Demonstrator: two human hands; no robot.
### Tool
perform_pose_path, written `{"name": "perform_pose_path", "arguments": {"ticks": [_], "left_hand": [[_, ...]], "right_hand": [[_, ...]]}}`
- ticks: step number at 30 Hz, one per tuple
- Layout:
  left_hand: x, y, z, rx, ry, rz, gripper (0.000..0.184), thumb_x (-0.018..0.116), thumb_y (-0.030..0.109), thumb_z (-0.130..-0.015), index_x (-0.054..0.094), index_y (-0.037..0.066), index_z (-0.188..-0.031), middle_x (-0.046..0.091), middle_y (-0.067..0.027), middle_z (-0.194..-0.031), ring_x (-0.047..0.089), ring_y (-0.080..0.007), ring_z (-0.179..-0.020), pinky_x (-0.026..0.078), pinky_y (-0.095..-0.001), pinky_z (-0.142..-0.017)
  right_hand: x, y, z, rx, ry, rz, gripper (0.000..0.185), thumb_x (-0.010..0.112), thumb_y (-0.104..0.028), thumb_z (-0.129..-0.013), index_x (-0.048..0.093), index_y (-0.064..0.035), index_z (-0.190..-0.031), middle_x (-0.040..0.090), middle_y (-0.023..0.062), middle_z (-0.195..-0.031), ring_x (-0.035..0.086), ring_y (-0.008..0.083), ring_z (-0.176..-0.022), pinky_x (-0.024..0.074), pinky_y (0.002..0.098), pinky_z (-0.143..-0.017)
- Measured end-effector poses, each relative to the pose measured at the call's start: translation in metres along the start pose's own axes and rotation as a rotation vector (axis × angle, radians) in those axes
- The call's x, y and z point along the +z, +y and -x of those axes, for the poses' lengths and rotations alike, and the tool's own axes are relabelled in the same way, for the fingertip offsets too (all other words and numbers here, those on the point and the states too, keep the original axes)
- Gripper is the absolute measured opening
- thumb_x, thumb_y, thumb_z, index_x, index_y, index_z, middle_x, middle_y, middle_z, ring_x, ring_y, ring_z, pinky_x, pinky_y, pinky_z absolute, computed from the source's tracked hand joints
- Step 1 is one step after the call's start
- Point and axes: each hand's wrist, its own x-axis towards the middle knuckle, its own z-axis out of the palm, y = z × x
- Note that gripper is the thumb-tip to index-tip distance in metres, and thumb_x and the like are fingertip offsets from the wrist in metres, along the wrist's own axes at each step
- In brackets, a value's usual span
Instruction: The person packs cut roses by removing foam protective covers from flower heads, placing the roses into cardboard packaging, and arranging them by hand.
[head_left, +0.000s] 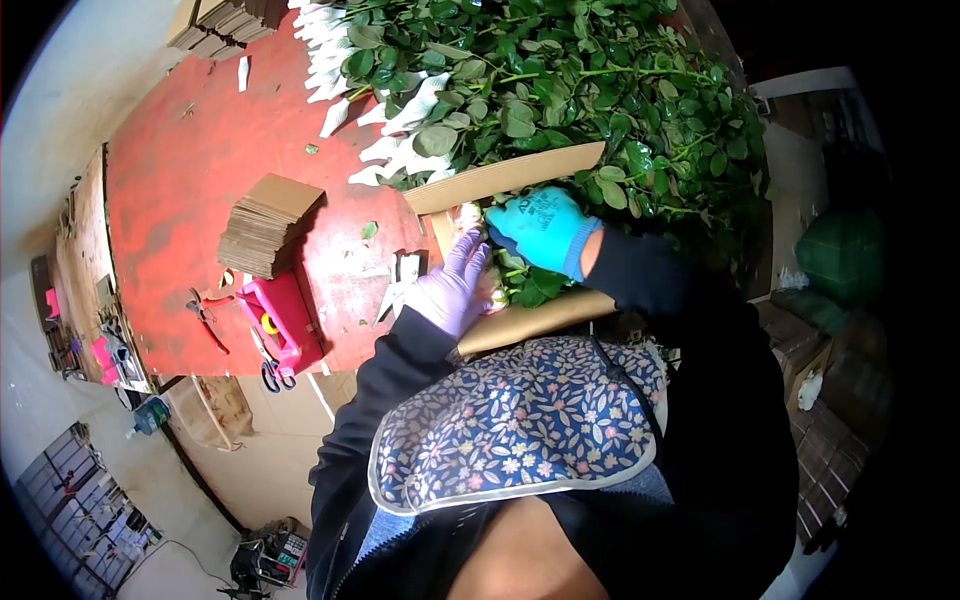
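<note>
On the red table a sheet of brown cardboard (505, 178) stands with its long edges raised around pale pink-and-cream roses (468, 215) and their leafy stems. My left hand (452, 285), in a thin purple glove, lies against the rose heads with its fingers stretched out. My right hand (548, 232), in a bright blue work glove, is closed just beside them over the stems. Its fingertips are turned under, so what they grip is hidden. Beyond the cardboard, many leafy rose stems (560, 85) are heaped, with white mesh sleeves (415, 105) over their heads.
Left on the red table (200, 140) are a stack of cardboard pieces (265, 225), a pink tape dispenser (285, 325), scissors (272, 372) and red-handled pruners (207, 320). More cardboard (222, 25) sits at the far edge. A floral apron (520, 425) covers my front.
</note>
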Motion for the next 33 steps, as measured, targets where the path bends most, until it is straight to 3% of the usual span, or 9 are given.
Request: {"name": "perform_pose_path", "arguments": {"ticks": [1,5,8,9,13,20,28,29,33], "left_hand": [[0.002,-0.003,0.001,0.081,0.09,-0.001,0.071,0.071,0.03,-0.08,0.045,0.004,-0.14,0.038,-0.0125,-0.15,0.068,-0.0285,-0.077,0.056,-0.0384,-0.065],[0.005,-0.002,0.002,0.033,0.049,0.016,0.071,0.071,0.031,-0.079,0.045,0.005,-0.14,0.04,-0.012,-0.149,0.068,-0.0288,-0.075,0.056,-0.0382,-0.064],[0.0,0.001,0.001,-0.007,0.009,0.014,0.074,0.078,0.026,-0.074,0.046,0.007,-0.138,0.043,-0.013,-0.146,0.069,-0.0302,-0.086,0.058,-0.0373,-0.072],[0.001,0.001,0.0,-0.013,0.014,0.031,0.073,0.077,0.026,-0.074,0.046,0.008,-0.137,0.044,-0.0132,-0.145,0.069,-0.0303,-0.087,0.058,-0.0375,-0.072],[0.002,0.0,0.0,-0.023,0.026,0.062,0.073,0.078,0.025,-0.073,0.047,0.008,-0.137,0.046,-0.0136,-0.142,0.068,-0.0306,-0.089,0.057,-0.0382,-0.073],[0.0,-0.001,-0.001,-0.016,0.045,0.088,0.074,0.079,0.024,-0.072,0.046,0.007,-0.137,0.046,-0.0142,-0.141,0.067,-0.0319,-0.092,0.057,-0.0391,-0.075],[0.013,-0.016,-0.012,0.017,0.063,0.149,0.077,0.08,0.023,-0.07,0.045,0.005,-0.137,0.045,-0.018,-0.141,0.064,-0.0361,-0.1,0.056,-0.0401,-0.082],[0.016,-0.019,-0.013,0.02,0.049,0.15,0.078,0.081,0.023,-0.071,0.045,0.005,-0.138,0.044,-0.019,-0.141,0.062,-0.0375,-0.105,0.054,-0.0407,-0.086],[0.015,-0.017,-0.013,0.014,0.056,0.166,0.079,0.081,0.024,-0.07,0.045,0.006,-0.138,0.043,-0.0197,-0.141,0.06,-0.038,-0.11,0.053,-0.0428,-0.089]], "right_hand": [[-0.007,-0.001,0.002,0.041,-0.032,-0.05,0.016,0.058,-0.024,-0.089,0.062,-0.0079,-0.091,0.063,0.0105,-0.066,0.063,0.0306,-0.06,0.0479,0.0448,-0.054],[-0.012,-0.008,0.004,0.15,-0.184,-0.002,0.021,0.057,-0.022,-0.088,0.061,-0.0069,-0.102,0.064,0.0101,-0.069,0.064,0.0296,-0.063,0.0483,0.0451,-0.055],[0.0,-0.002,-0.008,0.134,-0.216,0.145,0.03,0.056,-0.019,-0.084,0.059,-0.0044,-0.111,0.07,0.0114,-0.084,0.069,0.0274,-0.074,0.0529,0.044,-0.06],[-0.002,-0.002,-0.009,0.059,-0.105,0.174,0.033,0.054,-0.017,-0.085,0.058,-0.0027,-0.114,0.07,0.0123,-0.083,0.069,0.0276,-0.076,0.0532,0.0446,-0.062],[-0.001,-0.003,-0.012,0.065,-0.132,0.185,0.035,0.055,-0.017,-0.084,0.058,-0.0026,-0.116,0.07,0.0123,-0.084,0.069,0.0277,-0.078,0.0533,0.0439,-0.065],[0.005,-0.007,-0.01,0.056,-0.121,0.264,0.04,0.057,-0.02,-0.082,0.056,-0.0026,-0.118,0.068,0.0096,-0.077,0.067,0.0267,-0.062,0.0476,0.0477,-0.045],[0.001,0.008,-0.011,0.092,-0.003,0.021,0.024,0.057,-0.021,-0.085,0.064,-0.0081,-0.104,0.068,0.0102,-0.076,0.067,0.0288,-0.065,0.0508,0.0451,-0.054],[-0.008,0.012,-0.004,0.086,0.008,-0.061,0.033,0.057,-0.024,-0.091,0.06,-0.0058,-0.119,0.066,0.0134,-0.076,0.064,0.0334,-0.067,0.0493,0.0468,-0.057],[-0.063,0.009,0.037,0.182,0.073,-0.125,0.035,0.063,-0.018,-0.088,0.06,-0.0068,-0.121,0.065,0.0113,-0.083,0.062,0.0304,-0.071,0.0466,0.0422,-0.063]]}}
